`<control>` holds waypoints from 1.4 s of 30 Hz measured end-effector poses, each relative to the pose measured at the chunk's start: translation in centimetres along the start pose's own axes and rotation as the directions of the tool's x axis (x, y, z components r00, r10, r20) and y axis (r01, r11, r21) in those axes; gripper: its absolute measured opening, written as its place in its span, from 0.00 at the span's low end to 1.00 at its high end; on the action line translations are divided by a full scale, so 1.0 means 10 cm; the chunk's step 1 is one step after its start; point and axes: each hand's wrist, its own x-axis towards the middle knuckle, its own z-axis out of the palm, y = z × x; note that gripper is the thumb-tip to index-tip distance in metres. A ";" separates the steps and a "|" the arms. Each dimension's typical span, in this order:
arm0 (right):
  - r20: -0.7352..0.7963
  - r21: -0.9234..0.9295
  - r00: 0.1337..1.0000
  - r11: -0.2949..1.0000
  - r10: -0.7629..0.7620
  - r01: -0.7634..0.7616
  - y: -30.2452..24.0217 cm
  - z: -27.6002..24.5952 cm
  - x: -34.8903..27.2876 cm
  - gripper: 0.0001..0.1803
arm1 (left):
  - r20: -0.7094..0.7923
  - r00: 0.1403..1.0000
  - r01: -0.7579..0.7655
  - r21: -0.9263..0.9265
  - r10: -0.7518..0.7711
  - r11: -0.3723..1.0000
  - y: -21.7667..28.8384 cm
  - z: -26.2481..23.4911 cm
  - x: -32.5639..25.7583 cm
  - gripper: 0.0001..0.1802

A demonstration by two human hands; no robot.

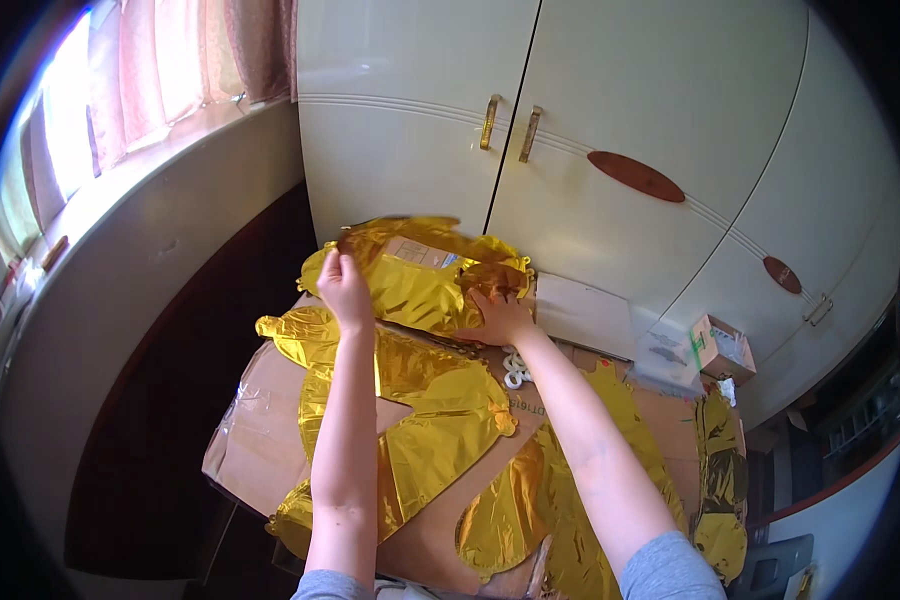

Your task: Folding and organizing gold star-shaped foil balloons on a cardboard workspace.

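My left hand [344, 290] is closed, its fingers pinching the raised left edge of a flat gold foil balloon [410, 295] at the far side of the cardboard. My right hand [502, 318] lies with spread fingers on the right part of that same balloon. A tan paper label [417, 252] shows within the foil between the hands. Nearer to me, partly behind my left forearm, another uninflated gold foil balloon [440, 430] is spread out. More gold foil [580, 500] lies under and beside my right forearm.
Brown cardboard [255, 425] supports the foil. White rings [514, 372] sit beside my right wrist. A white flat box [582, 315], a clear plastic bag [665, 358] and a small open carton [722, 345] stand along the cream cabinet [630, 90]. Gold foil [720, 480] hangs at the right edge.
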 end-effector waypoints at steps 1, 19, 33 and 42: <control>-0.012 -0.017 1.000 1.000 -0.003 0.002 -0.02 0.01 0.01 0.64 | -0.088 0.995 -0.043 -0.060 0.037 0.997 0.10 -0.02 0.08 0.12; 0.000 0.090 0.997 0.993 0.075 -0.075 0.02 -0.01 -0.13 0.65 | -0.408 0.682 -0.722 -0.507 0.607 0.470 2.36 -1.18 -0.16 0.19; -0.152 -0.056 0.851 0.864 -0.503 0.501 -0.66 -0.03 0.04 0.20 | -0.459 0.618 -0.772 -0.506 0.639 0.383 2.35 -1.60 -0.13 0.20; -0.241 -0.083 0.782 0.815 -0.575 0.574 -1.01 -0.21 0.12 0.35 | -0.516 0.714 -0.699 -0.563 0.474 0.441 2.45 -1.52 -0.11 0.17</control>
